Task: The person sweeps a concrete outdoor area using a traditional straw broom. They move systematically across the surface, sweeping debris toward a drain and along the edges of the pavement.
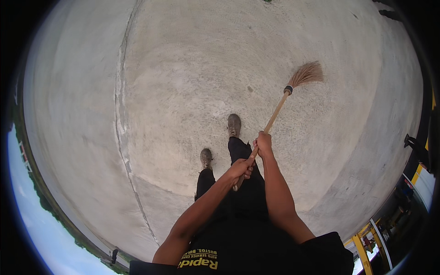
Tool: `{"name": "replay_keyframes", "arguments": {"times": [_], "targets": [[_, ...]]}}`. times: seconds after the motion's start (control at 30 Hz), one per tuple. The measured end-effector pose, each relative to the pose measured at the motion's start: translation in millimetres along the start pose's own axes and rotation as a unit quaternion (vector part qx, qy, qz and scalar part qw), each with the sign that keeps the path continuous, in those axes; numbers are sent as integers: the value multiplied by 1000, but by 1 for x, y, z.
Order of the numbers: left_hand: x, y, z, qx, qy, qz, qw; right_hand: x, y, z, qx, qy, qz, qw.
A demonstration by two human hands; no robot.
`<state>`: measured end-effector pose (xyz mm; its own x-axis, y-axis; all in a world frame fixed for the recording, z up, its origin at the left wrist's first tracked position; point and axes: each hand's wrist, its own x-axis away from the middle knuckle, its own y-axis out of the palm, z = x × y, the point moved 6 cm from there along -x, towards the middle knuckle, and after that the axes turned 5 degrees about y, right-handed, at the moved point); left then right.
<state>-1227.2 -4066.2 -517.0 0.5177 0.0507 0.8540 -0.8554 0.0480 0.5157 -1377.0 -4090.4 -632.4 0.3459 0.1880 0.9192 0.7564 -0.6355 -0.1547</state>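
Observation:
A stick broom [277, 112] with a light wooden handle slants from my body up toward the far right. Its brown bristles fan out on or just over the concrete, bound by a dark collar with a pale band. Near the handle's lower end, my left hand [240, 169] is wrapped round the wood. Higher up the same handle, my right hand [263, 143] grips it with curled fingers. The handle's butt end shows just below my left hand. Whether the bristle tips touch the ground, I cannot tell.
Concrete pavement [183, 91] spreads all round, with a long cracked joint [120, 98] on the left. My worn shoes [234, 123] stand just ahead of me. Yellow posts [362, 252] and assorted equipment line the right rim. A small dark bit [250, 89] lies on the concrete.

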Motion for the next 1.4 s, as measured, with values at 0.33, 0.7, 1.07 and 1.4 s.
{"name": "replay_keyframes", "arguments": {"times": [0.33,0.7,1.07,1.4], "targets": [[73,-88,84,306,321,82,893,81,337,10,443,-97,-332,827],[76,-19,75,66,95,4,993,90,140,-94,117,-77,-66,988],[241,-363,35,249,30,95,963,135,427,220,216,30,-121,968],[313,-519,104,466,301,311,772,250,768,330,560,-47,-444,698]]}}
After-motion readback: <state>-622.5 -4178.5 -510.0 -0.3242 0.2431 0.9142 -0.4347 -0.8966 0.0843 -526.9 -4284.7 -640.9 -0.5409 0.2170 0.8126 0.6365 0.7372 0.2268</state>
